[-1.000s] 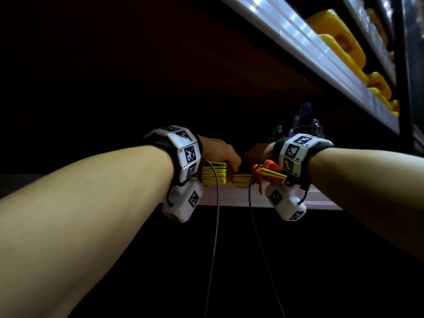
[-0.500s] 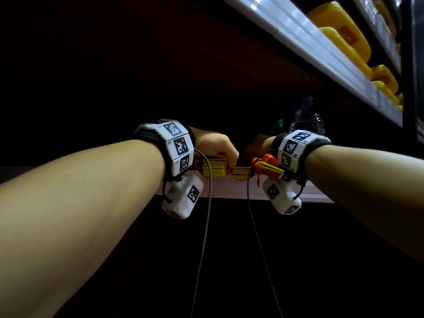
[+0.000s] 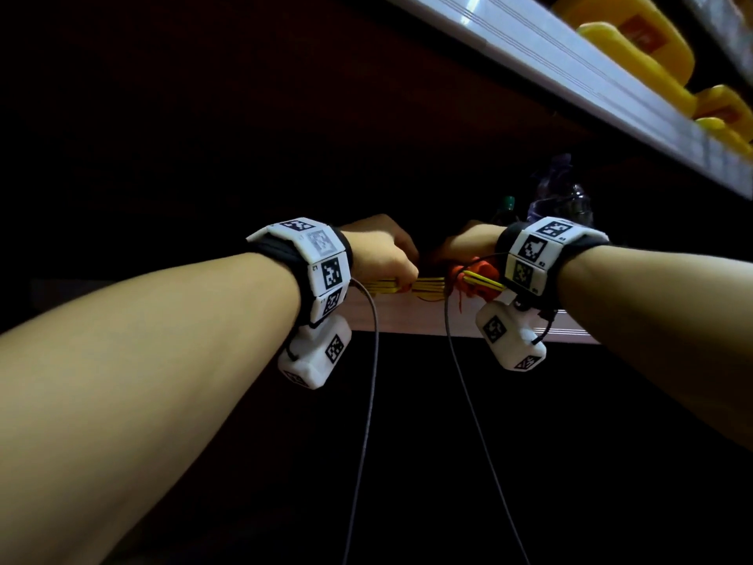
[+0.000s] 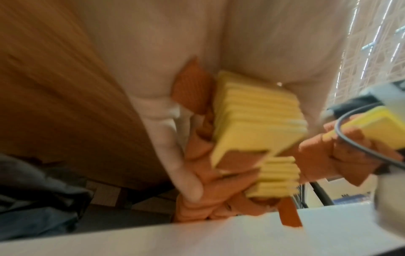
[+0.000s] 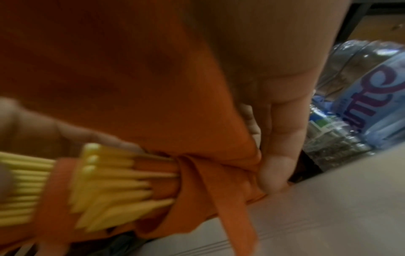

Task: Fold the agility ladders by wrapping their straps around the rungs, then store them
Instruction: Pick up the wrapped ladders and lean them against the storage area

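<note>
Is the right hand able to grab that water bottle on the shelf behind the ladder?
Probably not right now. The right hand is full: it grips the folded ladder bundle by its orange straps. The water bottle lies just beyond the fingers, so it looks close, but the hand would need to let go first.

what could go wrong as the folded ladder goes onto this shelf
A loose orange strap tail hangs over the shelf edge; it could snag there and loosen the wrap. The yellow rungs look fanned and uneven in the bundle, so some might slip out when the left hand and right hand let go. Plastic bottles lie just behind, and a deeper push could knock them.
</note>
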`<state>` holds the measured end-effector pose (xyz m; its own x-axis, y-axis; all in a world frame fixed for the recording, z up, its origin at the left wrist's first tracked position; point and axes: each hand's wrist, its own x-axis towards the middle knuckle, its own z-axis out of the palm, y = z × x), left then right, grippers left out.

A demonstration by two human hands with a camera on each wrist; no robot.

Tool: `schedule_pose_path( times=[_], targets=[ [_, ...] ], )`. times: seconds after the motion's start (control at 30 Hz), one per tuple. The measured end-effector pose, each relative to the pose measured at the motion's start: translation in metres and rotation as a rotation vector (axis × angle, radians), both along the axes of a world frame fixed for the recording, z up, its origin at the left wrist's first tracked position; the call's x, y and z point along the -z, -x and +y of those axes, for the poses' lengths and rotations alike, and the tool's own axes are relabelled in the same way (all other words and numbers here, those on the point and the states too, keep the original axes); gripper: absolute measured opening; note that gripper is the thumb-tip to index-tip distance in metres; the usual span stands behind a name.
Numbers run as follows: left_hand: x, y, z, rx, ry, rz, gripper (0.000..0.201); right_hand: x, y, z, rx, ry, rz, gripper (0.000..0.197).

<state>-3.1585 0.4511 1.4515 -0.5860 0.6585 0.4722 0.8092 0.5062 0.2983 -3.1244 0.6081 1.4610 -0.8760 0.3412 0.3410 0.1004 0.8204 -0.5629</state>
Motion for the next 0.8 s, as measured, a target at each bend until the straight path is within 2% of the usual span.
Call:
schedule_pose_path(
  times=[0.07,0.2,0.27,0.37,0.47,0.6,0.8],
  targets=[
    [0.004,0.004,0.000,0.005,-0.018,0.036,0.063,0.001,-0.010,-0.001,0.030,-0.047,-0.015,0.025],
    [0.006,0.005,-0.003,0.024,-0.018,0.019,0.062,0.004,-0.025,-0.006,0.051,0.066,-0.060,0.029],
    [0.006,0.006,-0.004,0.027,0.006,0.014,0.060,0.003,-0.027,-0.007,0.046,0.070,-0.023,0.029],
    [0.007,0.011,-0.004,0.015,0.058,0.031,0.069,0.000,-0.029,-0.013,0.044,0.054,-0.033,0.028],
    [0.009,0.018,-0.005,0.042,0.056,0.057,0.049,-0.002,-0.028,-0.017,0.067,0.017,-0.071,0.026],
    [0.013,0.027,-0.005,0.109,0.041,0.103,0.052,0.001,-0.027,-0.024,0.019,0.019,-0.145,0.022],
    [0.010,0.029,0.000,0.087,0.051,0.186,0.046,0.001,-0.024,-0.024,0.074,0.009,-0.153,0.023]
  ],
)
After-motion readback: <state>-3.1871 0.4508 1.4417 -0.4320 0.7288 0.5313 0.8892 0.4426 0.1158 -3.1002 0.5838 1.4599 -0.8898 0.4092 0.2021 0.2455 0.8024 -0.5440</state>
